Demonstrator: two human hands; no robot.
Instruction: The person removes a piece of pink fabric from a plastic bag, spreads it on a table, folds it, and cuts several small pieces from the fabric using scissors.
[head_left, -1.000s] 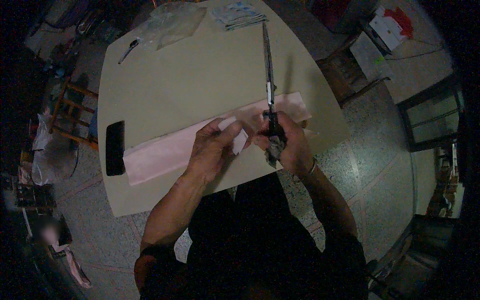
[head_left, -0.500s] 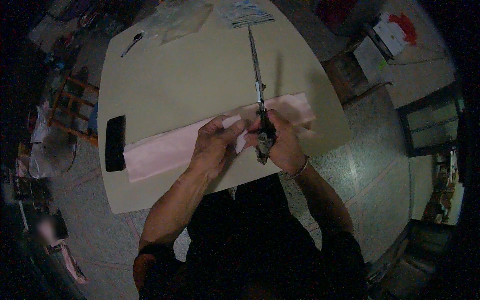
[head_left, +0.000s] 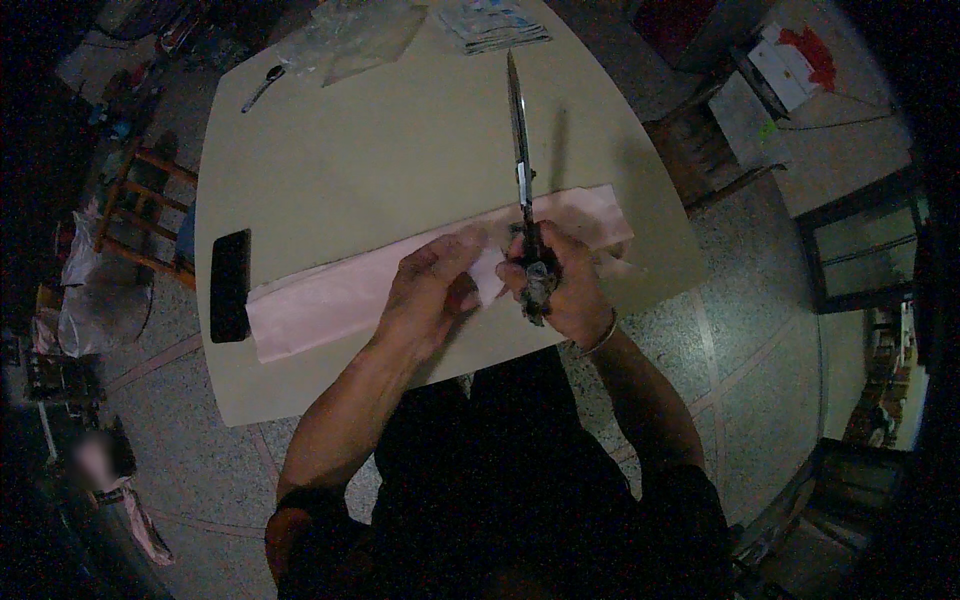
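Note:
My right hand (head_left: 572, 285) is closed round the dark handles of a long pair of scissors (head_left: 519, 135). Its blades lie together and point toward the far side of the table. A long folded strip of pale pink cloth (head_left: 330, 300) lies across the table under both hands. Left of the scissors is my left hand (head_left: 425, 290), thumb and fingers apart and partly blurred, just above the strip. Between the two hands a small whitish piece (head_left: 490, 275) shows; what supports it is hard to make out.
On the cream table (head_left: 380, 160), a black phone (head_left: 231, 286) lies at the left edge. Farther off are a small dark-headed tool (head_left: 262, 88), clear plastic bags (head_left: 365, 45) and a folded patterned packet (head_left: 495, 25). A wooden chair (head_left: 145, 215) stands at the left.
My left thumb and fingers have come off the whitish piece and spread. The scissors' tip has swung slightly right, with the right hand nearly in place.

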